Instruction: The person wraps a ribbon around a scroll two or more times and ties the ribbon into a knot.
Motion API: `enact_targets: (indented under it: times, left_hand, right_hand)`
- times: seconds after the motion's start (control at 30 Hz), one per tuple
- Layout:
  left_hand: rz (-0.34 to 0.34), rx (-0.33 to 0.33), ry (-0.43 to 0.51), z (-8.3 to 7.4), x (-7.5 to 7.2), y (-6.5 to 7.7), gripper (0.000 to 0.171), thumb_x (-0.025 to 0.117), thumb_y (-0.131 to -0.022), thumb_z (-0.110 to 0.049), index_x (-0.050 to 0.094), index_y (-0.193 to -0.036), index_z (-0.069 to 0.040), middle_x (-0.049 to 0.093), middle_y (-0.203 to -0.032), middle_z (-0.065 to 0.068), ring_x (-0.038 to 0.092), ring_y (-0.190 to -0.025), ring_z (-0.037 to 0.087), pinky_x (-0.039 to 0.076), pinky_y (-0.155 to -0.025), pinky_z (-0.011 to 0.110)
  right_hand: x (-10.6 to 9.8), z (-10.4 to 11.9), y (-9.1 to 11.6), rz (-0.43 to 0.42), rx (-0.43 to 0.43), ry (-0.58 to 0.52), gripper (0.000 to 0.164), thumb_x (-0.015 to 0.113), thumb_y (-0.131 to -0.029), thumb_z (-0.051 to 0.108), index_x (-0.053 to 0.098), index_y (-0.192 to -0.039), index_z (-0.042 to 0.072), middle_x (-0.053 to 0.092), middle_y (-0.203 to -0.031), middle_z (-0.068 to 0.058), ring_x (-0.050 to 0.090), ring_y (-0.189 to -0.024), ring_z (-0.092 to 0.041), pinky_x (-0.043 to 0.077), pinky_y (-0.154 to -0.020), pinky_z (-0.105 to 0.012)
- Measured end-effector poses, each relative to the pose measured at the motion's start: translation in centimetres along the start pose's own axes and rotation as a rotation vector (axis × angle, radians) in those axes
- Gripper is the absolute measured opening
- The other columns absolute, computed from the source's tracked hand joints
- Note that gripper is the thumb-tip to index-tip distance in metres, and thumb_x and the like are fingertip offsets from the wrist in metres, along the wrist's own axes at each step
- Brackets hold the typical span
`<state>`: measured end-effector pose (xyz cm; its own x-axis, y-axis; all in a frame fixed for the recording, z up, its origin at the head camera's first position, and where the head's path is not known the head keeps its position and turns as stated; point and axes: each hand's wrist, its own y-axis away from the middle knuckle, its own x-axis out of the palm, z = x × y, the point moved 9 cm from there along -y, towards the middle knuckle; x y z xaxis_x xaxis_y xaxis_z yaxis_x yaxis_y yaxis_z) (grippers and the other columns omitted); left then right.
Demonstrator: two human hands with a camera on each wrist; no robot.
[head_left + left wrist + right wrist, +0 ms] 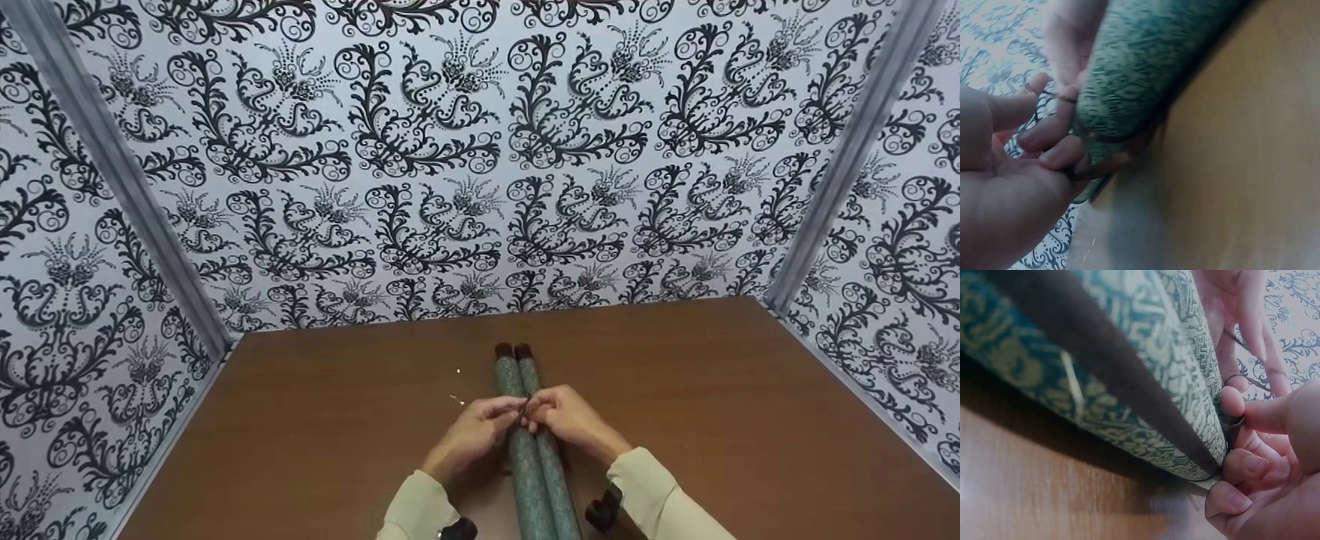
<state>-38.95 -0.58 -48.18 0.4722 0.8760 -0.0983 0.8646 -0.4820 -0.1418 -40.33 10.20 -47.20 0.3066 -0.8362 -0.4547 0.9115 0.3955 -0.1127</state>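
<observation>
Two green patterned rolls (pixel 534 480) with dark brown ends lie side by side on the table, pointing away from me, like a scroll rolled from both sides. My left hand (pixel 474 429) and right hand (pixel 571 418) meet over their upper part. Between the fingertips runs a thin dark cord (pixel 1248 380). In the left wrist view, the left hand (pixel 1010 152) has curled fingers on a brown strand beside the fabric. In the right wrist view, the right hand's thumb and forefinger pinch the cord against the roll. The fingers partly hide where it passes around the rolls.
The brown wooden table (pixel 337 420) stretches out on both sides of the rolls. Small bright specks (pixel 458 400) show on it left of the hands. Black-and-white patterned walls (pixel 450 165) enclose its back and sides.
</observation>
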Motion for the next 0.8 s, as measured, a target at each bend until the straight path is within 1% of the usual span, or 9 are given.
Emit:
enact_targets:
  times: [0.07,0.13,0.23,0.33,0.43,0.53,0.6,0.67,0.8]
  left_hand:
    - [-0.01,0.068,-0.08,-0.5,0.2,-0.1,0.028,0.05,-0.092,-0.001,0.064,-0.117,-0.002,0.066,-0.104,0.013,0.059,-0.083,0.012,0.046,-0.072,0.02]
    - [-0.012,0.119,-0.124,-1.2,0.5,-0.1,0.028,0.05,-0.091,0.004,0.063,-0.116,0.002,0.066,-0.109,0.017,0.06,-0.097,0.019,0.047,-0.083,0.023]
    - [-0.014,0.141,-0.135,-2.1,0.8,0.0,0.027,0.05,-0.089,0.009,0.062,-0.113,0.009,0.065,-0.102,0.026,0.062,-0.095,0.033,0.049,-0.082,0.028]
    - [-0.025,0.144,-0.137,-2.8,0.9,0.2,0.025,0.051,-0.088,0.01,0.061,-0.111,0.011,0.065,-0.099,0.028,0.062,-0.092,0.037,0.049,-0.078,0.027]
    - [-0.033,0.161,-0.129,-2.7,0.7,0.1,0.021,0.052,-0.088,0.01,0.059,-0.108,0.01,0.064,-0.099,0.028,0.063,-0.088,0.035,0.049,-0.074,0.027]
    - [-0.046,0.158,-0.126,-1.7,0.5,-0.3,0.019,0.053,-0.089,0.007,0.058,-0.107,0.005,0.065,-0.097,0.023,0.064,-0.083,0.029,0.049,-0.071,0.026]
    - [-0.057,0.147,-0.134,-1.1,0.4,-0.5,0.019,0.054,-0.089,0.005,0.059,-0.107,0.001,0.066,-0.096,0.018,0.064,-0.081,0.024,0.049,-0.07,0.025]
    - [-0.066,0.128,-0.153,-0.8,0.3,-0.6,0.019,0.055,-0.089,0.002,0.06,-0.108,-0.003,0.066,-0.095,0.013,0.063,-0.081,0.019,0.048,-0.069,0.023]
    - [-0.077,0.121,-0.182,-0.8,0.3,-0.6,0.02,0.056,-0.089,0.001,0.059,-0.109,-0.003,0.066,-0.095,0.013,0.062,-0.081,0.019,0.047,-0.069,0.023]
  right_hand:
    - [0.0,-0.2,0.0,-0.003,0.002,-0.012,0.01,0.058,-0.084,0.001,0.067,-0.079,0.0,0.066,-0.069,-0.012,0.058,-0.071,-0.015,0.044,-0.065,-0.025]
    - [-0.1,-0.4,0.0,-0.006,0.0,-0.026,0.01,0.059,-0.084,0.001,0.067,-0.079,-0.001,0.066,-0.071,-0.015,0.058,-0.072,-0.016,0.044,-0.066,-0.025]
    - [-0.1,-0.6,0.0,-0.01,0.007,-0.062,0.01,0.058,-0.084,0.001,0.067,-0.08,-0.004,0.066,-0.074,-0.019,0.059,-0.074,-0.018,0.044,-0.068,-0.028]
    - [-0.1,-0.8,0.0,-0.015,0.017,-0.084,0.011,0.058,-0.084,0.0,0.067,-0.083,-0.004,0.066,-0.075,-0.019,0.06,-0.074,-0.018,0.045,-0.07,-0.029]
    - [-0.1,-0.9,0.0,-0.006,0.026,-0.092,0.011,0.058,-0.085,0.002,0.067,-0.083,-0.004,0.066,-0.075,-0.015,0.059,-0.074,-0.017,0.044,-0.07,-0.028]
    - [0.0,-0.7,0.1,0.008,0.032,-0.108,0.012,0.058,-0.087,0.005,0.066,-0.082,-0.004,0.066,-0.074,-0.013,0.059,-0.074,-0.016,0.044,-0.071,-0.028]
    - [0.0,-0.5,0.2,0.014,0.017,-0.129,0.014,0.058,-0.087,0.005,0.065,-0.082,-0.005,0.066,-0.074,-0.013,0.059,-0.073,-0.016,0.044,-0.071,-0.028]
    - [0.0,0.2,0.5,0.013,0.02,-0.135,0.014,0.057,-0.088,0.003,0.065,-0.084,-0.007,0.065,-0.075,-0.019,0.059,-0.075,-0.018,0.044,-0.073,-0.03]
    - [0.1,-0.1,0.5,0.016,0.035,-0.196,0.011,0.056,-0.087,0.0,0.062,-0.09,-0.009,0.066,-0.075,-0.018,0.062,-0.073,-0.018,0.046,-0.074,-0.029]
